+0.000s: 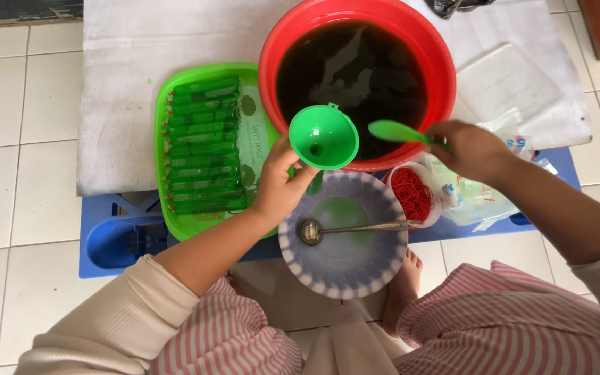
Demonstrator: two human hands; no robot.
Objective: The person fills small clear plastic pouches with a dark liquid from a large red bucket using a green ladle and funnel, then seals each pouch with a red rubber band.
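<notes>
funnel, green, is gripped at its lower cone by the left hand and sits upright over the near rim of the red basin, apparently so spills drop back into the dark liquid. right hand is closed on a green scoop, its bowl above the basin beside the funnel. nearer the person than the basin: a patterned plate bearing a metal ladle, and a tub of red rubber bands. left of the basin, a green tray holds filled green tubes. nothing blocks the funnel mouth.
</notes>
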